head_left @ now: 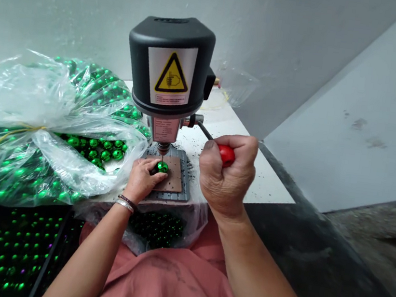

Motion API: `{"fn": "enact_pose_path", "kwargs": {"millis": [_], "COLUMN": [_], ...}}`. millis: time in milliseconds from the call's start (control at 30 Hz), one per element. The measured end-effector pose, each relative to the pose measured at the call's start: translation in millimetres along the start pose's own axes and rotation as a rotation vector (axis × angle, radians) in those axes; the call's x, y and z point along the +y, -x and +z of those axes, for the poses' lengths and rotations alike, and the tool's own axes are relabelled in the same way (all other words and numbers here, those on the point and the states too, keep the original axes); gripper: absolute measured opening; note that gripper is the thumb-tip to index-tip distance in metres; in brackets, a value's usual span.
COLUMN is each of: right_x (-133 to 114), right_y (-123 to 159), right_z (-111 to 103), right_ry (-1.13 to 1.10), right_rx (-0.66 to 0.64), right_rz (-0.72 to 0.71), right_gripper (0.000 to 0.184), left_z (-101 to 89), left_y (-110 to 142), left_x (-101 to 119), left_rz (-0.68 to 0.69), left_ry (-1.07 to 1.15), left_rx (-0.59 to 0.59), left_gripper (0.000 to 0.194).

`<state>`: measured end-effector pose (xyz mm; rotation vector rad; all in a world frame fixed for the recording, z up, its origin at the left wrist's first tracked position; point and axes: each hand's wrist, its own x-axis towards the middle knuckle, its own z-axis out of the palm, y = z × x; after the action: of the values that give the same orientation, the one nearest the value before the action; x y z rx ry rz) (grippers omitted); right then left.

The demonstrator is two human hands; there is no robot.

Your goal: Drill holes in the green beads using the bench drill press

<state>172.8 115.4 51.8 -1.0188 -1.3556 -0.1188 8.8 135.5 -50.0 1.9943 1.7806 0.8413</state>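
A small shiny green ball (162, 167) sits on the brown board (175, 178) under a bench drill press (168, 66). My left hand (143, 176) pinches the ball between thumb and forefinger from its left side. The thin drill bit (162, 159) comes down to the top of the ball; whether it has gone in cannot be made out. My right hand (229, 172) is wrapped round the red knob (226, 156) of the press's feed lever (205, 131), to the right of the machine.
Clear plastic bags (33, 97) full of green balls fill the left of the white table (266, 186). Another bag (198, 219) with green balls hangs below the table's front edge. Dark shavings lie round the grey drill base (185, 193). More green balls (13, 251) lie at lower left.
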Motion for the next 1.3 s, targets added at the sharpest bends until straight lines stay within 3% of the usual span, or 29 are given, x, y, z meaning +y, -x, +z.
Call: {"fn": "enact_pose_path", "kwargs": {"millis": [467,533,633,800,1100,1300], "right_x": [14,10,-4,-18,-13,-9], "right_y": [30,22,-11,-64,-61,-60], "right_z": [12,13,13,12,15,17], "right_ry": [-0.136,-0.155,-0.125,-0.123,-0.191,-0.243], "right_rx": [0.073,0.081,0.077,-0.040,-0.073,-0.067], "right_rz": [0.046,0.088,0.125,0.143,0.195,0.188], "right_gripper": [0.009,0.008,0.010,0.019,0.018,0.018], "left_z": [-0.8,-0.7,-1.7,-8.0,-48.9,-60.6], "left_y": [1,1,0,14,59,72], "left_x": [2,2,2,5,22,27], "left_rz": [-0.012,0.001,0.020,-0.030,0.105,0.153], "left_ry": [-0.002,0.002,0.002,0.139,0.249,0.289], "left_rx": [0.001,-0.004,-0.017,-0.017,-0.074,-0.083], "left_gripper": [0.036,0.036,0.034,0.033,0.040,0.042]}}
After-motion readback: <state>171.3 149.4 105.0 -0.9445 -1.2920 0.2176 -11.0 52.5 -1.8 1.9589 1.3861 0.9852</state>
